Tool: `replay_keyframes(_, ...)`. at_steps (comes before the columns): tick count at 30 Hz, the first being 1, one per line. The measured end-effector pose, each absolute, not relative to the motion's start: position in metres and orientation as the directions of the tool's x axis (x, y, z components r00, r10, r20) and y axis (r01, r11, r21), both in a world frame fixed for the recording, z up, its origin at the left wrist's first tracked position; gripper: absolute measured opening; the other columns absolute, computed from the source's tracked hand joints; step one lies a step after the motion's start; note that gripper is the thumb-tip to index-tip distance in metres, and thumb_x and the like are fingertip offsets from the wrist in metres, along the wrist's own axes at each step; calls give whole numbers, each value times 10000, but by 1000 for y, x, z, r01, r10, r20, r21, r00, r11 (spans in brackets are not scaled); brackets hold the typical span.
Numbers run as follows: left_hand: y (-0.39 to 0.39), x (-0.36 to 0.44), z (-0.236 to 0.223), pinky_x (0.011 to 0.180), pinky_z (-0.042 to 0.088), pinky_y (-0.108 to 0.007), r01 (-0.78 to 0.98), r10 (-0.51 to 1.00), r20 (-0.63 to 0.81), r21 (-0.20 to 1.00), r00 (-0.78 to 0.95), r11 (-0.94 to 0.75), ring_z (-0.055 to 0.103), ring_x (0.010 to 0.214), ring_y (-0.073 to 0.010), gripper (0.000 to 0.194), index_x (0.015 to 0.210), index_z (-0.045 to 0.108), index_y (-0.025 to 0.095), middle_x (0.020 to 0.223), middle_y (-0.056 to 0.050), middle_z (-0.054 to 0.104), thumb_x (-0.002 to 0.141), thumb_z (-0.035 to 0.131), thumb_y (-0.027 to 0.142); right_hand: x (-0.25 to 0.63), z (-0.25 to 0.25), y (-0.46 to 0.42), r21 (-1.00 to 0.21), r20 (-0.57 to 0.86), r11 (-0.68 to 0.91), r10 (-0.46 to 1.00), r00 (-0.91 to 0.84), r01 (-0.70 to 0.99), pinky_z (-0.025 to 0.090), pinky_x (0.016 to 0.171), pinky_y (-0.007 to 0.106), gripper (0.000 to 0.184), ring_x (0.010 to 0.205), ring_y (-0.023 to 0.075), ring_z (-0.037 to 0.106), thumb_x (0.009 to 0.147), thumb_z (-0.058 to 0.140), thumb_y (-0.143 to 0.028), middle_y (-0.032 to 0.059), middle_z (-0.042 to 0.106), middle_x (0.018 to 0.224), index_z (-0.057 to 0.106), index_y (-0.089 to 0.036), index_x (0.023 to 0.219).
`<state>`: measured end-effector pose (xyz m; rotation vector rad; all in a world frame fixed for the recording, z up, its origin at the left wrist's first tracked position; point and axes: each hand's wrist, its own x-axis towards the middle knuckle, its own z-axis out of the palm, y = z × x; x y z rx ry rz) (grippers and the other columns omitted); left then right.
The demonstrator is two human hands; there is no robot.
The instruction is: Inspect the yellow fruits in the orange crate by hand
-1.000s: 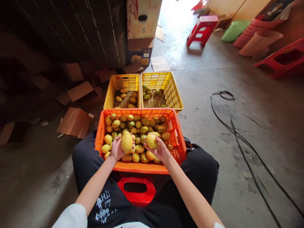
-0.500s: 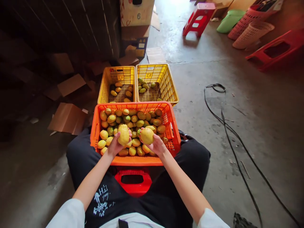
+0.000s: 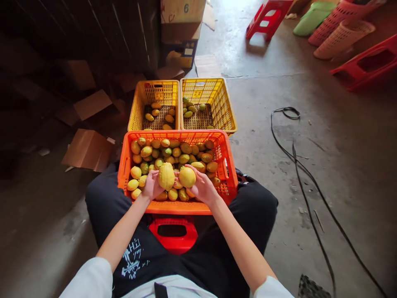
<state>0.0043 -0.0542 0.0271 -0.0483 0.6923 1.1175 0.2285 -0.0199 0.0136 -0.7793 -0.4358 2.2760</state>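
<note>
A ridged, bumpy yellow lemon [image 3: 166, 176] rests in my left hand [image 3: 152, 186], its fingers curled round the left side and underneath. My right hand [image 3: 204, 186] grips a smoother, rounder lemon [image 3: 187, 177] at its right side. Both fruits are held close together, a small gap apart, above an orange crate [image 3: 180, 208]. That crate sits between my knees and holds many yellow and greenish lemons [image 3: 146, 151]. My wrists hide part of its near side.
Two yellow crates stand behind: the left crate [image 3: 133, 109] has several yellow fruits, the right crate [image 3: 231, 111] several greener ones. Cardboard pieces [image 3: 89, 149] lie left. A black cable [image 3: 305, 169] crosses the floor at right. Red stools [image 3: 268, 18] and baskets [image 3: 344, 39] stand farther back.
Both lemons have come closer together, and the right one shows a rounder end, as if turned in the hand. The view has shifted slightly.
</note>
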Motion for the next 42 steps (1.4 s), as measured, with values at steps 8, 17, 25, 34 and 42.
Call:
replay_keyframes(8,-57,0,25,1091,624,-531,-847,757,-617,267,216,460,801,1222,-384,512,1456,652,104,1292,-231,813,1022,594,369,226,15,-18,-430,-451,-742,671,-589,-515,686,893,397,629,1043,253,825,852,843,-427,14,815,1175,653,-356,1447)
replay_keyframes(17,-63,-1,6,996,681,-445,-777,802,-553,396,223,489,831,1044,-306,578,1332,677,149,1152,-143,822,848,923,348,213,6,-26,-460,-498,-697,716,-490,-550,668,869,330,662,994,224,831,686,1032,-274,-31,794,1081,664,-357,1229)
replay_keyframes(25,-60,0,-1,1013,682,-474,-725,751,-626,417,208,548,826,1143,-376,423,1215,723,109,1131,-200,837,900,881,344,209,-2,-24,-465,-506,-667,740,-443,-582,684,936,430,481,1113,268,795,802,952,-535,11,789,1159,708,-348,1172)
replay_keyframes(34,-49,-3,13,1037,658,-516,-791,754,-602,314,261,525,799,1229,-386,560,1488,673,113,1298,-198,827,969,590,308,208,-2,-22,-445,-465,-639,763,-448,-627,671,1037,438,647,1211,273,790,817,926,-437,7,812,1181,698,-365,1418)
replay_keyframes(42,-53,2,12,1128,617,-506,-777,755,-630,379,182,503,796,1241,-364,425,1460,661,120,1249,-170,834,1059,633,257,209,-12,-24,-436,-482,-659,746,-460,-612,681,1052,482,595,1238,328,787,771,984,-435,55,836,1136,733,-271,1285)
